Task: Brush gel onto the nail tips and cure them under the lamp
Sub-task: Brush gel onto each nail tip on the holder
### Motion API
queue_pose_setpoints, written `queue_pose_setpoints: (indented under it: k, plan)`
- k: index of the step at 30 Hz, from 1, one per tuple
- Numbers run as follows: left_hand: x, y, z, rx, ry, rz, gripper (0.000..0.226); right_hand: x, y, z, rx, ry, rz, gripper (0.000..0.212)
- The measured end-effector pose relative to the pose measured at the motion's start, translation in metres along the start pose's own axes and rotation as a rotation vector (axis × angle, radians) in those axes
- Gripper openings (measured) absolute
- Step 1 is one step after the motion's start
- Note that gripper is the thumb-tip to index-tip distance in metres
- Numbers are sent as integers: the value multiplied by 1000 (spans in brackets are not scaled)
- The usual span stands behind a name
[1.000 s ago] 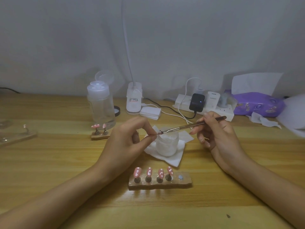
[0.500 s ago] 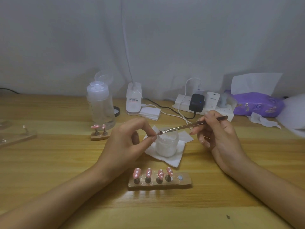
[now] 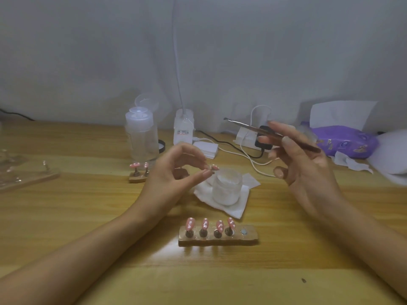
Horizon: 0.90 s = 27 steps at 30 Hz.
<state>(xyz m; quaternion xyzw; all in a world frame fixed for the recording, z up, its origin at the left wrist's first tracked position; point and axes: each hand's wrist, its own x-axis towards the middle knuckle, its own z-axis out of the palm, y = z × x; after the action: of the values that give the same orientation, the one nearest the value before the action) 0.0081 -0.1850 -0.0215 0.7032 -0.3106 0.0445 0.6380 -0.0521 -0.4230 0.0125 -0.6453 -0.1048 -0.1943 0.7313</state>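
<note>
Pinching one pink nail tip [image 3: 214, 167] between thumb and forefinger of the left hand [image 3: 174, 170], just above the left rim of the single open jar [image 3: 226, 188], other fingers loosely curled. In the right hand [image 3: 301, 164], raised and well apart from that tip, gripping one slim brush [image 3: 246, 126] between thumb and fingers, working end pointing up and to the left (lower fingers loosely spread). Under the jar, one white tissue [image 3: 242, 208]. Nearer on the table [image 3: 66, 216], one long wooden holder [image 3: 248, 238] with four pink, white-dotted tips [image 3: 209, 224] upright on pegs and a fifth spot bare. Behind the left hand, one small stand [image 3: 137, 178] carrying two more of them. Further back: one clear pump bottle [image 3: 142, 137]; one white lamp base [image 3: 184, 127] with a small label, too blurred to read; one stack of white pads [image 3: 207, 148]; one white power strip [image 3: 244, 137] with one black charger [image 3: 263, 139] plugged in; one purple pack [image 3: 343, 140], perhaps wipes, with printing but no legible word.
</note>
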Motion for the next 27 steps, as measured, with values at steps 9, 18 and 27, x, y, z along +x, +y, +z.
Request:
queue_pose_setpoints:
  k: [9,18,27]
  plan:
    - [1,3,-3,-331,-138,-61,22,-3,-11,39,-681,-319,-143,15]
    - [1,3,-8,-400,-190,-49,18,-8,-7,66,-604,-273,-150,15]
    - [-2,7,-4,-353,-212,-104,39,-28,-12,51,-512,-147,-57,15]
